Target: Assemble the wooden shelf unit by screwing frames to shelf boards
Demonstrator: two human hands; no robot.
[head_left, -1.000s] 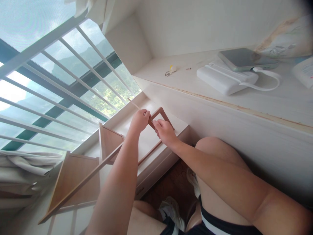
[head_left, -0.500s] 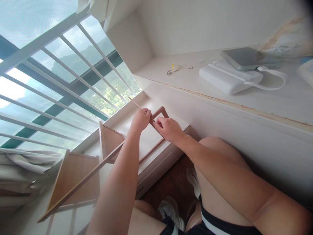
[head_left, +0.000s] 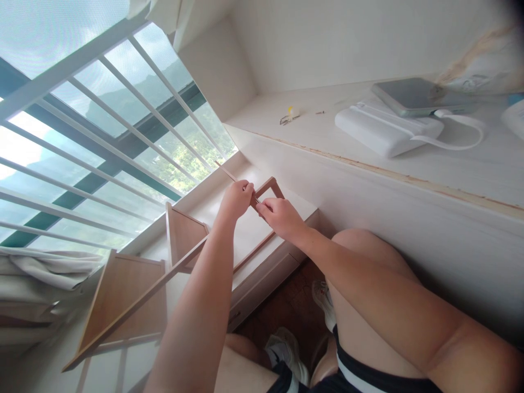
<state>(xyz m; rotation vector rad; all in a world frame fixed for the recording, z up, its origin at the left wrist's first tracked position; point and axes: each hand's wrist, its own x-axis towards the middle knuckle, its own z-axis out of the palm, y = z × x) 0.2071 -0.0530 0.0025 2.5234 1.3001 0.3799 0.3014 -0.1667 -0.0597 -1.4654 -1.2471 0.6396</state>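
A wooden shelf rack [head_left: 135,305], with light wood panels and long side rails, lies tilted across the white window ledge. My left hand [head_left: 237,196] is closed around a wooden bar at the rack's far end. Just right of it, my right hand [head_left: 284,215] pinches a thin, shiny metal piece [head_left: 257,201] against the frame. Its kind is too small to make out, and the fingers partly hide it. Beyond both hands, the end of the wooden frame [head_left: 268,185] stands up from the ledge.
On the raised white shelf at right lie small metal hardware [head_left: 290,118], a small screw-like piece [head_left: 320,112], a white power bank [head_left: 385,131] with a cable loop and a phone [head_left: 413,95]. A barred window [head_left: 123,120] is at left, above a bunched curtain [head_left: 49,267].
My right hand has shifted very slightly at the joint, and a little more of the thin metal piece shows. My left hand and the rack stay in place.
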